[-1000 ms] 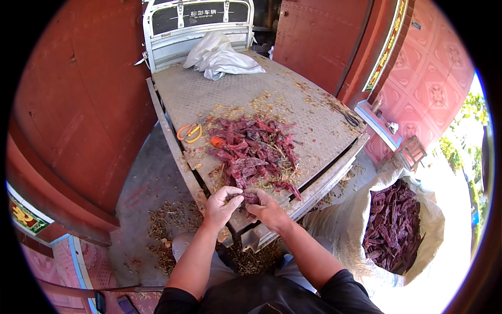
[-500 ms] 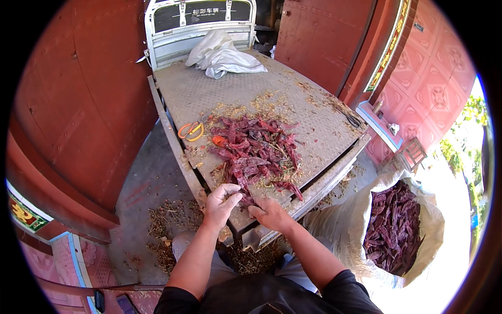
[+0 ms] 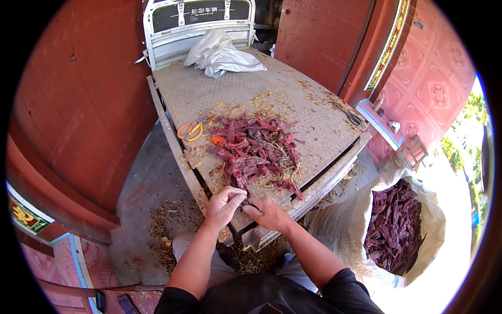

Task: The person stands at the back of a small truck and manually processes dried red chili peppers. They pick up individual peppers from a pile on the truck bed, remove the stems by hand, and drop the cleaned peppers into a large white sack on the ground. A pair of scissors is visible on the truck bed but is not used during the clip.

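Dark red, shrivelled peppers (image 3: 254,145) lie heaped and crinkled while both hands (image 3: 222,209) (image 3: 269,213) pinch a largely hidden pepper (image 3: 246,201).

The left hand (image 3: 223,208) and right hand (image 3: 268,213) hide most of the dried pepper (image 3: 247,201) between them. The top edge cuts off the truck's rack (image 3: 167,48). The sack (image 3: 337,217) conceals its lower contents. Glare blurs the ground (image 3: 444,277).

a black short-sleeved top (image 3: 251,298) is worn with greyish trousers (image 3: 218,274).
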`<state>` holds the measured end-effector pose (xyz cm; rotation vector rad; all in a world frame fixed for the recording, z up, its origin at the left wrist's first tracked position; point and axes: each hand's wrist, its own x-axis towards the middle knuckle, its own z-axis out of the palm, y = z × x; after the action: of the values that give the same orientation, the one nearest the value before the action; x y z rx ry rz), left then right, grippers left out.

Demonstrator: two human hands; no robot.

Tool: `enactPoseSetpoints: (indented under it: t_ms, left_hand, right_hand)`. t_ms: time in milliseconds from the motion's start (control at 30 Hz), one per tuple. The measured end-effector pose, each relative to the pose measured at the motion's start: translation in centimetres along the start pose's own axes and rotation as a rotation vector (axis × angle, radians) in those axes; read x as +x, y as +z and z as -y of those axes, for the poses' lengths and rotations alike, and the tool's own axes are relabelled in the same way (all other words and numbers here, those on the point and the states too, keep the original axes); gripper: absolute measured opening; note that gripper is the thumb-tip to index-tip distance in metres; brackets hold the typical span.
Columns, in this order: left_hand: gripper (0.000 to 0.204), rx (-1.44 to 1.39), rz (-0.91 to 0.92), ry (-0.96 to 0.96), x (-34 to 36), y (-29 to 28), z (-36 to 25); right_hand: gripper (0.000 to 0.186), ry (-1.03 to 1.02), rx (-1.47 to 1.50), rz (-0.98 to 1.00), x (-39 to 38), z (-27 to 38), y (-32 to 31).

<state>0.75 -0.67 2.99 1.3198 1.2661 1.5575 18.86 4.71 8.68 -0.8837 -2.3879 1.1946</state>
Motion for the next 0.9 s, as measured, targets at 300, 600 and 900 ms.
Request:
enactPoseSetpoints:
  t_ms: [300,600,900]
  left_hand:
    - [0.018,-0.341,-0.101,-0.112,-0.2,-0.4,1.3]
    - [0.023,-0.466,-0.073,-0.13,-0.2,-0.8,0.9]
    - [0.027,-0.506,-0.114,-0.14,-0.3,-0.5,0.3]
  right_hand:
    - [0.027,-0.15,-0.024,-0.027,0.4,-0.9,0.9]
    - [0.031,-0.137,0.26,-0.048,0.5,-1.7,1.2]
    - [0.039,0.038,0.465,-0.042,0.5,-1.5,1.3]
